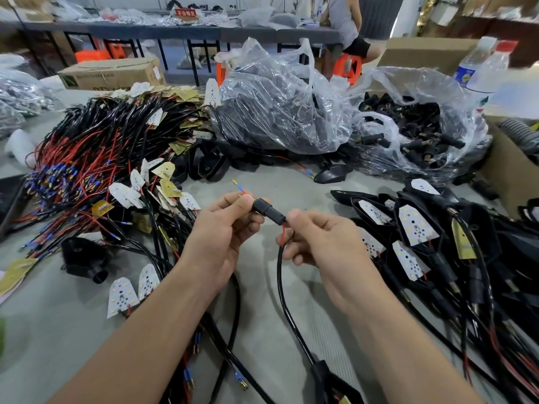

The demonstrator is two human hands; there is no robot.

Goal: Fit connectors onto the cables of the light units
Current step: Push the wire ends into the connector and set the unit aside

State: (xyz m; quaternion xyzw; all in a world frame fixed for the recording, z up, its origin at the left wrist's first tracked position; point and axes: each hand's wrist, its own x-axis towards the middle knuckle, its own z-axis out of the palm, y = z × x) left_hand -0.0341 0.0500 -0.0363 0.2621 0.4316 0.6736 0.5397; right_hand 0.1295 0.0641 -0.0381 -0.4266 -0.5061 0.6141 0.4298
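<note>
At the near edge a black sheathed cable (pixel 279 275) rises from a black light housing (pixel 322 374) lying on the grey desk (pixel 277 182), and climbs to the hands in the middle of the view. The right hand (pixel 320 240) pinches this cable where the sheath ends and a thin red wire (pixel 283 232) shows. The left hand (pixel 224 228) curls its fingers round the far left end of a black plastic connector (pixel 269 212), held just above the desk between the two hands. The blue-sleeved brass terminals (pixel 238 186) stick out past the left hand, so the wires seem to be threaded through already.

The step in hand looks like seating the connector down the cable. To do it well, the right hand should hold close under the connector so the thin wire cannot buckle, while the left slides the body straight along the cable, not at an angle. Pull on the sheath rather than the terminals, which could loosen from their crimps.

Further off on the left lies a heap of red and black cables with white LED boards (pixel 96 147), likely waiting. On the right sits a pile of black light units (pixel 423 228). Far right, a clear plastic bag of black connectors (pixel 414 129) lies open.
</note>
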